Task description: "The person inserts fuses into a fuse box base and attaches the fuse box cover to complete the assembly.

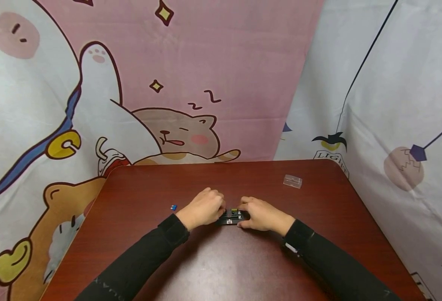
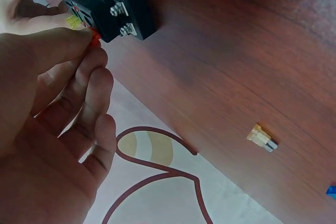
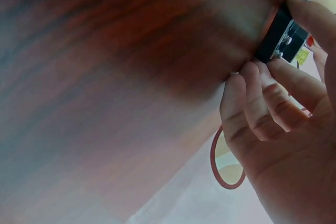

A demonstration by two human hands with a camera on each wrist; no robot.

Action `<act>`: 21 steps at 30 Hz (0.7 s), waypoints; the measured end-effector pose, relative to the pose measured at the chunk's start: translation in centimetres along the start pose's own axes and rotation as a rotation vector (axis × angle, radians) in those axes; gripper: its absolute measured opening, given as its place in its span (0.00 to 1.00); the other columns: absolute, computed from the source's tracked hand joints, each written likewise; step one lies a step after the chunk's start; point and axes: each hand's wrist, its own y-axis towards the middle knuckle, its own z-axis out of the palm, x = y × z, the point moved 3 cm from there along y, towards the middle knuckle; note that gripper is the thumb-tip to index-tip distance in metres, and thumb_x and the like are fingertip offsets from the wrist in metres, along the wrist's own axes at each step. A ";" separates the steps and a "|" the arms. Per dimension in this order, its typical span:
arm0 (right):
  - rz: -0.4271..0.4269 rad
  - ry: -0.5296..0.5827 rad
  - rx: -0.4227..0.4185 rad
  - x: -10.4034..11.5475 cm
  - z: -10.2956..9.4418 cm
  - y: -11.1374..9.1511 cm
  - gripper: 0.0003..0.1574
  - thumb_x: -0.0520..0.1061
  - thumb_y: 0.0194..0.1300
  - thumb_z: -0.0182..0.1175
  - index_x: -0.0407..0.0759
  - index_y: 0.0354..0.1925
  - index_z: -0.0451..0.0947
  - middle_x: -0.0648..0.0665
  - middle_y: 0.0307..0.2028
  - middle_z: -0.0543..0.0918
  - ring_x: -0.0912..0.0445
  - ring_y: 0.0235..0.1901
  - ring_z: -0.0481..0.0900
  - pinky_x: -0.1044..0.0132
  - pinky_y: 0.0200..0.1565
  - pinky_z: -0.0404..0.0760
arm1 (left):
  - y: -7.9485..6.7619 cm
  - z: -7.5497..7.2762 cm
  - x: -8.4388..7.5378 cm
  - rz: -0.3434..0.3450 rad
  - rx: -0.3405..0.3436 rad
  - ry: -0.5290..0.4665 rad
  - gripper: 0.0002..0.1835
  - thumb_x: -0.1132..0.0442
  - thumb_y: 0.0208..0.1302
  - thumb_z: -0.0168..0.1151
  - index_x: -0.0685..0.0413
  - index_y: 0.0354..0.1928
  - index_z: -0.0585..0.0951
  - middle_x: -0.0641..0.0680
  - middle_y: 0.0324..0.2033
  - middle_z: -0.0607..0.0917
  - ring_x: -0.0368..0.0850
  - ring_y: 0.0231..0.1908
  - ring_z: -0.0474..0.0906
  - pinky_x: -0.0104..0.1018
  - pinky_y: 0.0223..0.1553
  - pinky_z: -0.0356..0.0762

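A black fuse block (image 1: 229, 221) with metal screw terminals sits on the table in front of the person, between the two hands. The right hand (image 1: 264, 214) grips its right end, thumb and fingers on opposite sides of the base (image 3: 275, 38). At the left part of the block, the left hand (image 1: 204, 207) pinches a red blade fuse (image 2: 95, 38) between thumb and forefinger, right against the block's socket side. A yellow blade fuse (image 2: 73, 22) stands in the block beside the red one. The fingertips hide most of the red fuse.
Left of the hands lie an amber blade fuse (image 2: 260, 137) and a blue fuse (image 1: 174, 207) on the brown wooden table (image 1: 138, 184). A clear plastic case (image 1: 292, 181) is at the back right. Printed cloth (image 1: 243, 83) hangs behind the table.
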 end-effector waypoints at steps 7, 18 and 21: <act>-0.002 0.023 -0.011 0.0 -0.1 -0.1 0.31 0.63 0.61 0.74 0.47 0.55 0.87 0.52 0.43 0.79 0.58 0.40 0.77 0.57 0.46 0.82 | -0.3 0.4 0.2 -0.006 -0.028 -0.010 0.05 0.56 0.67 0.71 0.45 0.34 0.93 0.44 0.30 0.86 0.45 0.36 0.81 0.40 0.37 0.71; 0.002 0.048 -0.019 -0.3 -0.1 -0.2 0.29 0.63 0.60 0.74 0.50 0.54 0.87 0.52 0.42 0.81 0.59 0.37 0.78 0.59 0.42 0.80 | -0.6 0.7 0.2 -0.001 -0.069 0.011 0.04 0.56 0.66 0.73 0.44 0.34 0.93 0.44 0.30 0.85 0.45 0.35 0.81 0.41 0.37 0.71; 0.002 0.047 -0.016 -0.3 -0.1 -0.1 0.29 0.63 0.60 0.74 0.50 0.54 0.87 0.53 0.41 0.81 0.59 0.35 0.76 0.61 0.40 0.78 | -0.7 0.7 0.2 -0.003 -0.071 0.013 0.04 0.56 0.65 0.73 0.43 0.34 0.93 0.44 0.30 0.85 0.45 0.35 0.81 0.41 0.37 0.71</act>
